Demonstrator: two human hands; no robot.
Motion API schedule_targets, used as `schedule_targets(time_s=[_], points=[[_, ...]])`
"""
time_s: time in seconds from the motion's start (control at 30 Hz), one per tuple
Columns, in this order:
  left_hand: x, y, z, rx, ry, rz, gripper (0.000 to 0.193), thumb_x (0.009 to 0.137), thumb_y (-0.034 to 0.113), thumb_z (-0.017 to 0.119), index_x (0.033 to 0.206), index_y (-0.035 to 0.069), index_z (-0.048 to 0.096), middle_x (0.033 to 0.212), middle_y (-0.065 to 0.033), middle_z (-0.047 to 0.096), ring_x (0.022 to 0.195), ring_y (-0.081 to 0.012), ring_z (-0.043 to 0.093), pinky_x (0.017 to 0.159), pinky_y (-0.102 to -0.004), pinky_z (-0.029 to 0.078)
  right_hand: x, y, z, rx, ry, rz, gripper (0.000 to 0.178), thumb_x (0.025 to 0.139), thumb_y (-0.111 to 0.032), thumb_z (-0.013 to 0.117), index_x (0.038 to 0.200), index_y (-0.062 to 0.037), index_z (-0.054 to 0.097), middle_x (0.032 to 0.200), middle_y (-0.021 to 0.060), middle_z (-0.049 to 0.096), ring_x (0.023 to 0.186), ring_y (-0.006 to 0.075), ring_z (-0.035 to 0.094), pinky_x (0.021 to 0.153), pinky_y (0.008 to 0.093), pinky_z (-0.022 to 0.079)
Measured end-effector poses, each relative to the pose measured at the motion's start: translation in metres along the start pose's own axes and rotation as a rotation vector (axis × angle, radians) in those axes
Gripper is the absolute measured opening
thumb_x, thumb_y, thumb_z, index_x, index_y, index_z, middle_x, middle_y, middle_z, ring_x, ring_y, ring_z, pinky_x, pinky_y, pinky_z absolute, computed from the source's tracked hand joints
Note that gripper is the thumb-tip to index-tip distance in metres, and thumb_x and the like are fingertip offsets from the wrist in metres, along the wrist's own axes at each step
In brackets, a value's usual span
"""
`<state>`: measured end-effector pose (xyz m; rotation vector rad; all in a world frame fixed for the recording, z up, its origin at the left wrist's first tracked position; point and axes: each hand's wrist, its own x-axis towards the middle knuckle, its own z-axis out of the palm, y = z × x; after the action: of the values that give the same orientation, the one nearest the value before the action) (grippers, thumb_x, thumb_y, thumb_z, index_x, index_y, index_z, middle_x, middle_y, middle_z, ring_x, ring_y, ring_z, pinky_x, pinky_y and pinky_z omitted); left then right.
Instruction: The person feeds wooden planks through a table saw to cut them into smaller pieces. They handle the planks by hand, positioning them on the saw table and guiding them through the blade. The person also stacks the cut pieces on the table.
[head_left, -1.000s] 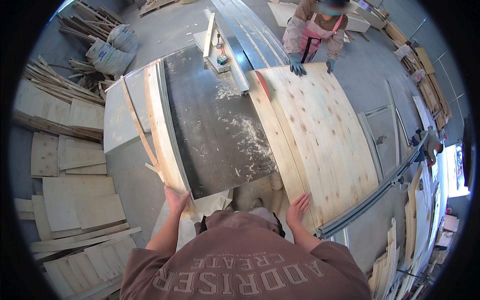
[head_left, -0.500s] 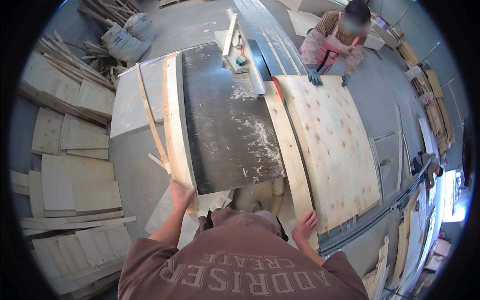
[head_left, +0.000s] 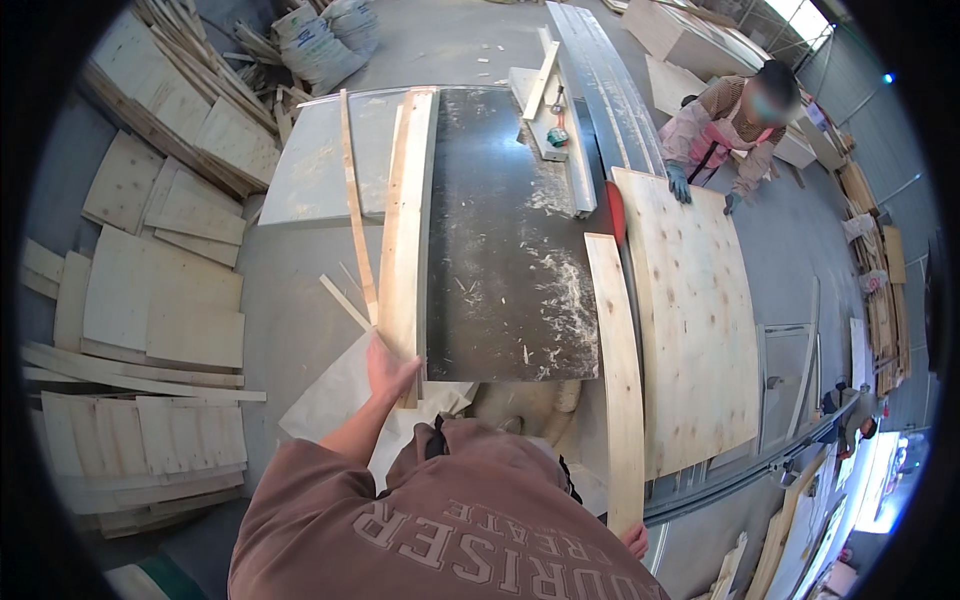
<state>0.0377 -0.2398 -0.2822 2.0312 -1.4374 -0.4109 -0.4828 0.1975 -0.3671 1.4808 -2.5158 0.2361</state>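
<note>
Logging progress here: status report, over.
Left hand at near end of stacked boards. Right hand holding near end of narrow board. Red piece beyond narrow board's far end.

Left forearm (head_left: 357, 430): bare, slanting forward and rightward | left hand (head_left: 392, 369): farther forward than the right, clasped, thumb inward | right hand (head_left: 636, 541): back beside torso (head_left: 440, 500), fingers curled, partly hidden

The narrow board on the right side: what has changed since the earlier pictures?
The narrow board slid toward the person; its far end drew back to the near end of the red piece, and its gap from the wide sheet widened. The right hand moved back and now holds its near end. Unchanged: the left hand at the end of the board stack, the co-worker's gloves at the sheet's far edge.
</note>
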Motion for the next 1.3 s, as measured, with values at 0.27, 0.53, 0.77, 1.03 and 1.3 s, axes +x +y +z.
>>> schedule_targets(time_s=[0.27,0.53,0.77,1.03,1.3], points=[[0.032,-0.005,-0.016,0.073,-0.158,-0.072,0.086,0.067,0.029,0.095,0.128,-0.007,0.046,0.122,-0.0272,0.06,0.118,-0.0443,0.059,0.104,-0.0506,0.05,0.121,-0.144,-0.121,0.372,-0.295,-0.007,0.09,0.073,-0.002,0.059,0.159,0.0082,0.036,0.155,0.0285,0.039,0.143,0.0482,0.038,0.121,0.0567,0.027],[0.073,0.021,-0.059,-0.277,-0.431,-0.135,0.085,0.085,0.035,0.082,0.145,-0.011,0.044,0.14,-0.0316,0.06,0.134,-0.041,0.059,0.116,-0.0451,0.044,0.311,-0.418,-0.086,0.574,-0.408,-0.1,0.106,0.072,0.0,0.076,0.165,-0.0014,0.026,0.156,0.0237,0.04,0.144,0.0463,0.037,0.123,0.0555,0.03],[0.104,-0.006,-0.079,-0.527,-0.571,-0.323,0.086,0.099,0.04,0.068,0.16,-0.009,0.032,0.154,-0.0265,0.053,0.142,-0.0333,0.053,0.12,-0.041,0.04,0.357,-0.648,-0.15,0.413,-0.743,0.006,0.113,0.08,-0.026,0.084,0.166,0.0024,0.017,0.159,0.023,0.036,0.143,0.0408,0.039,0.12,0.0512,0.035],[0.123,0.025,-0.109,-0.634,-0.565,-0.398,0.101,0.093,0.039,0.076,0.161,-0.015,0.025,0.158,-0.0333,0.047,0.146,-0.0392,0.051,0.122,-0.0432,0.039,0.313,-0.661,-0.106,0.827,-0.773,-0.116,0.087,0.103,-0.042,0.067,0.159,0.0113,0.028,0.154,0.0347,0.043,0.144,0.0484,0.043,0.118,0.0538,0.04],[0.123,0.077,-0.112,-0.234,-0.391,-0.243,0.113,0.074,0.04,0.093,0.152,-0.011,0.031,0.143,-0.0321,0.057,0.133,-0.0443,0.059,0.109,-0.0494,0.05,0.313,-0.636,-0.116,1.429,-1.238,-0.106,0.064,0.116,-0.051,0.038,0.13,0.0096,0.055,0.126,0.0282,0.067,0.126,0.0295,0.063,0.107,0.0427,0.046]])
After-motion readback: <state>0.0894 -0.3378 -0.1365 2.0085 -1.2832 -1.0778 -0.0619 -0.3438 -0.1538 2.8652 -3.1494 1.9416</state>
